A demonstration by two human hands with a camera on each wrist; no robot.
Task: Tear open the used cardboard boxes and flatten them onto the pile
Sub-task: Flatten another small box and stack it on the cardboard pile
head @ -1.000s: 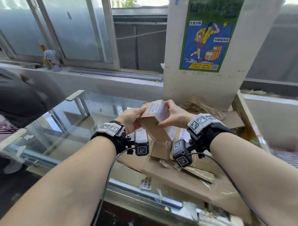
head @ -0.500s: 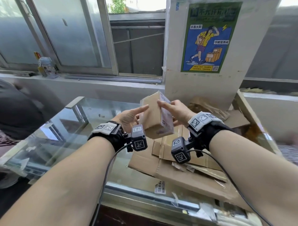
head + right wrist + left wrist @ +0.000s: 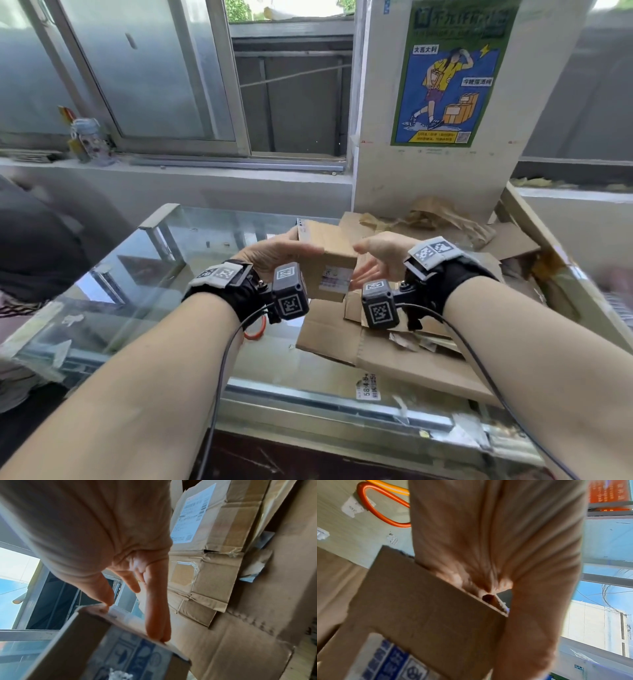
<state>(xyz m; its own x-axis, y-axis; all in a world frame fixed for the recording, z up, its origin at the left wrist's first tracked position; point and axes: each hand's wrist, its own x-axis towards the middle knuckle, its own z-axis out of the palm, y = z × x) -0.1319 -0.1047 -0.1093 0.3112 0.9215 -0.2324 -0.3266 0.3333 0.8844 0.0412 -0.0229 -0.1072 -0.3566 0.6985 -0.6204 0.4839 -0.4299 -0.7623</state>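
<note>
Fingers of the left hand (image 3: 274,253) curl round the small box (image 3: 329,263) held above the flattened pile (image 3: 394,356); the right hand (image 3: 376,263), fingers straight, touches its opposite end, so the box lies between both palms.

Glass counter (image 3: 178,274), sliding window (image 3: 147,78) behind, daylight, poster (image 3: 448,72) on white pillar

box (image 3: 327,255) between both hands | above flattened pile (image 3: 394,356) | pile on glass counter (image 3: 144,308)
</note>
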